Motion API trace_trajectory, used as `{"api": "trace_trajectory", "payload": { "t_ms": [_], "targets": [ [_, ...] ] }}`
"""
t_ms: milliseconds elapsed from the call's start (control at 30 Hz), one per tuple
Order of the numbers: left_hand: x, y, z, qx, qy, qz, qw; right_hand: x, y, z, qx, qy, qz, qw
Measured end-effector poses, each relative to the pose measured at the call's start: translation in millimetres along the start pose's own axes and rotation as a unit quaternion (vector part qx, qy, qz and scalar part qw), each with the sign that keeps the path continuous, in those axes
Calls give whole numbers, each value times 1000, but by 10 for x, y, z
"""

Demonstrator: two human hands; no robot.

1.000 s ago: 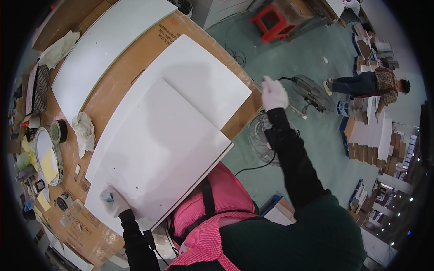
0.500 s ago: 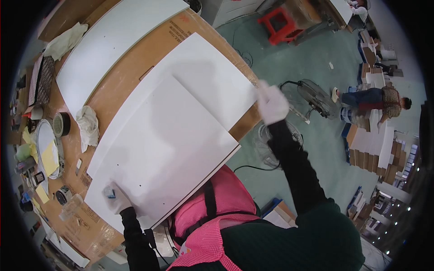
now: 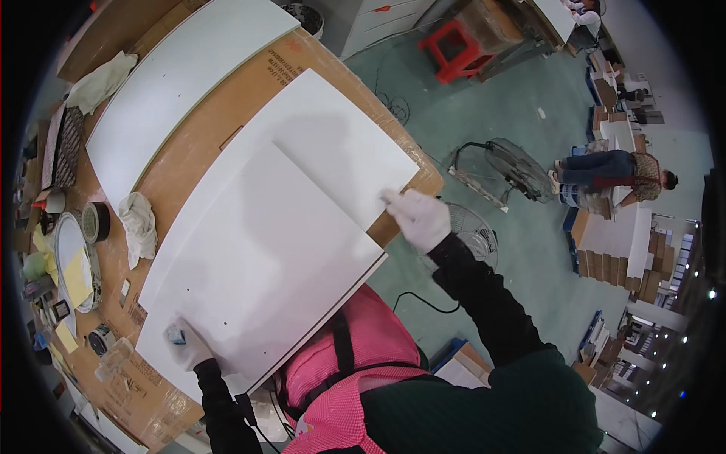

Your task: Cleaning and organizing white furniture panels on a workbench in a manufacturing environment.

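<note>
My left hand (image 3: 189, 346), in a white glove, rests on the near left end of a white curved-edge panel (image 3: 265, 257). Its fingers are closed round a small blue-grey block (image 3: 176, 335), whose exact kind I cannot make out. My right hand (image 3: 422, 221), also gloved in white, is over the right side, close to the corner of a second white panel (image 3: 348, 163) that shows from beneath the first. Its fingers are stretched toward that panel, slightly blurred, with nothing seen in them. Whether the fingertips touch the panel I cannot tell. A few small dark holes dot the upper panel.
Both panels lie on a cardboard-covered table (image 3: 302, 54). Another curved white panel (image 3: 181, 91) lies on its far side. A crumpled cloth (image 3: 138, 227), a tape roll (image 3: 96, 222) and a round tin (image 3: 79, 261) stand left. Floor fans (image 3: 518, 168) are right; a person (image 3: 612, 168) stands farther off.
My right hand has come down and left, from beyond the lower panel's outer corner to nearer the upper panel. My left hand keeps the small block on the panel. The whole view has shifted slightly.
</note>
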State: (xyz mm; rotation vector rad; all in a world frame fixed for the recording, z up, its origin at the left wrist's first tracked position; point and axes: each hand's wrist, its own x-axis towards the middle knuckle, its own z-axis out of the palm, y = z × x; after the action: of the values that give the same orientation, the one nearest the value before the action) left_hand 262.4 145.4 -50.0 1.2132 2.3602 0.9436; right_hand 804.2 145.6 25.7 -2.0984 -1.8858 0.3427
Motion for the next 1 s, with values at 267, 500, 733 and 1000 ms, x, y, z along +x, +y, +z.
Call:
{"api": "trace_trajectory", "payload": {
  "t_ms": [267, 500, 733, 1000],
  "targets": [
    [5, 21, 41, 22, 0, 17, 1000, 129, 517, -19, -16, 114, 64, 991],
    [28, -83, 37, -2, 6, 31, 999, 51, 548, 122, -43, 108, 47, 992],
    [-24, 84, 32, 1, 13, 33, 999, -45, 227, 15, -18, 75, 16, 997],
    [44, -122, 49, 8, 23, 45, 999, 76, 457, 55, -63, 117, 102, 986]
  ]
}}
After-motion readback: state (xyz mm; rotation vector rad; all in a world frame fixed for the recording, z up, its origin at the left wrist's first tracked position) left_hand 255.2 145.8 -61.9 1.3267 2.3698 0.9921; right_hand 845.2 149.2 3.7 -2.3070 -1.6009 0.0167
